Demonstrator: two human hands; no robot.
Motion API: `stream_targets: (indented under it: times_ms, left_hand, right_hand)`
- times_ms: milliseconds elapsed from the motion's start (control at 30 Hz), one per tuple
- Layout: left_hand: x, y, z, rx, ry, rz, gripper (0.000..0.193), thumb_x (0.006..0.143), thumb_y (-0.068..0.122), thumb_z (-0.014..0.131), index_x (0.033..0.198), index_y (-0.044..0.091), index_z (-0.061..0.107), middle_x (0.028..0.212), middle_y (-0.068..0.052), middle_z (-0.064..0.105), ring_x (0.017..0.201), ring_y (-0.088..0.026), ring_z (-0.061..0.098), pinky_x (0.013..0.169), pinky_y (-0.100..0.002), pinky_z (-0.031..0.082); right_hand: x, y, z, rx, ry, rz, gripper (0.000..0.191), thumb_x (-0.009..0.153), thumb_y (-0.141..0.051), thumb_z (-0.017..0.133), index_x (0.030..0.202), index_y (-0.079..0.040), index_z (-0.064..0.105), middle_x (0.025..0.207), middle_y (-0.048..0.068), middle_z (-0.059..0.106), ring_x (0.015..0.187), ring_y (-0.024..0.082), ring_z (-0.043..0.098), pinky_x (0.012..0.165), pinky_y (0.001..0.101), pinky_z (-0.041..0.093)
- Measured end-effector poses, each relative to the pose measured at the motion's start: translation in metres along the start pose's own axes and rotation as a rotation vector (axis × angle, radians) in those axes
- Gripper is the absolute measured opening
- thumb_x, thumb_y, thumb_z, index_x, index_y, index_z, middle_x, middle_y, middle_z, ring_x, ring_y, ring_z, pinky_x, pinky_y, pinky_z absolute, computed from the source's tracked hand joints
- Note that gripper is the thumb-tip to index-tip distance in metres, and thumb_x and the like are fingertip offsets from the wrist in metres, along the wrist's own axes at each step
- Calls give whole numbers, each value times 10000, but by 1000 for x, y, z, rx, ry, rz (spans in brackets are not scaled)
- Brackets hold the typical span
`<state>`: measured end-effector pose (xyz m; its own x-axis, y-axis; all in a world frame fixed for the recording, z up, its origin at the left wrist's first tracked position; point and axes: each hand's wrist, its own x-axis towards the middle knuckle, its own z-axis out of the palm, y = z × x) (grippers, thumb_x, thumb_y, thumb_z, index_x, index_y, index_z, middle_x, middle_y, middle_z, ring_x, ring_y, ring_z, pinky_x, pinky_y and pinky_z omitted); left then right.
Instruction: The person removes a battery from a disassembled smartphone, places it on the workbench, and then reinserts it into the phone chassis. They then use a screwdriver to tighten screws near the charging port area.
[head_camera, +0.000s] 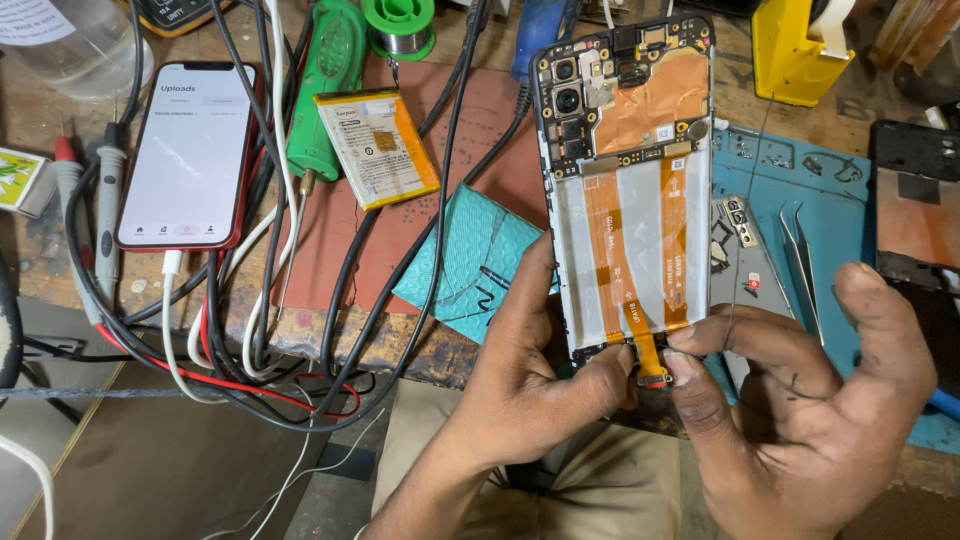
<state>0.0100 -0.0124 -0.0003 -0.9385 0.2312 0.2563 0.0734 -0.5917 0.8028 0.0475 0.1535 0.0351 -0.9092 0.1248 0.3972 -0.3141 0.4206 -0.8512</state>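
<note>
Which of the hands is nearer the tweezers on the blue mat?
Right. The right hand sits just below and beside the tweezers; the left hand is across the opened phone, gripping its lower left edge.

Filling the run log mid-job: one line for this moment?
left hand: grips opened black phone | right hand: pinches orange flex cable at phone's bottom edge | steel tweezers: on blue mat

The fingers (610, 365) are covering the opened phone (625, 180)'s bottom edge; its small connector (655, 378) is perhaps being pinched. The bottom edge is cutting off the right hand (800, 410).
</note>
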Motion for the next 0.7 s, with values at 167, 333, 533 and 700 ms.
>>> stream_targets:
  times_ms: [167,333,533,700]
  left_hand:
    - [2,2,0,14,-9,41,759,998,13,639,1641,-20,236,1448,-114,537,1332,-151,533,1174,-314,455]
    - [2,3,1,-45,14,-49,813,957,24,630,1666,-4,234,1395,-121,560,1215,-159,571,1065,-336,514]
    - [-1,1,-1,-25,-5,-3,761,991,10,625,1646,-23,241,1429,-124,555,1299,-150,553,1134,-315,477]
    - [-2,-2,-2,7,-4,-1,780,987,18,638,1669,-19,262,1412,-114,554,1302,-143,549,1190,-341,475]
  right_hand:
    - [2,0,-1,-42,-22,-34,864,935,140,685,1572,-38,127,1044,226,710,1109,245,708,1067,351,536]
    - [4,-4,2,-48,-28,-30,899,913,140,686,1590,-50,126,1039,225,711,1110,253,708,1104,365,542]
    - [4,-3,1,-43,-1,51,911,841,126,689,1534,-58,128,1040,221,713,1117,270,723,997,389,590]
    - [3,9,-4,10,-82,-76,954,878,125,719,1594,-91,128,1074,244,705,1137,255,678,1102,391,517]
